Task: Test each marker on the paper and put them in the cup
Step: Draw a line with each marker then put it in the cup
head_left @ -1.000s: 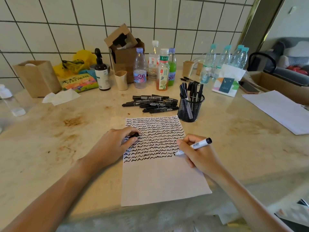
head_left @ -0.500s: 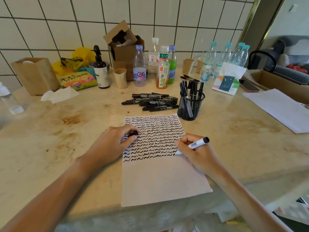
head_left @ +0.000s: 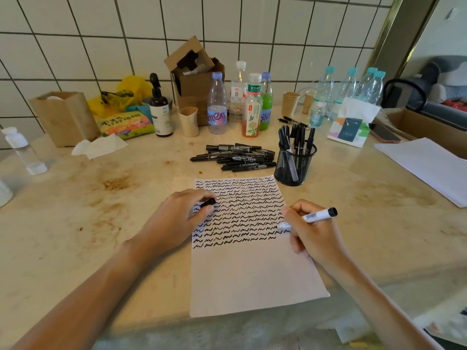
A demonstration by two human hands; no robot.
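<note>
With the right hand (head_left: pixel 314 234) pinching a marker (head_left: pixel 307 219), tip at the paper (head_left: pixel 252 274) edge, and the left hand (head_left: pixel 177 218) clamping its cap (head_left: pixel 208 203), a short light stroke suffices before recapping for the mesh cup (head_left: pixel 294 164).

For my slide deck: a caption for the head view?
Right hand tests a marker on squiggle-filled paper; left hand holds its cap.

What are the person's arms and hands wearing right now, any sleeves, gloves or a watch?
Nothing shows: the left hand and right hand are bare, with no gloves, rings or markings. Both forearms are uncovered up to the frame edge, no sleeves, watch or wristband in view.
</note>
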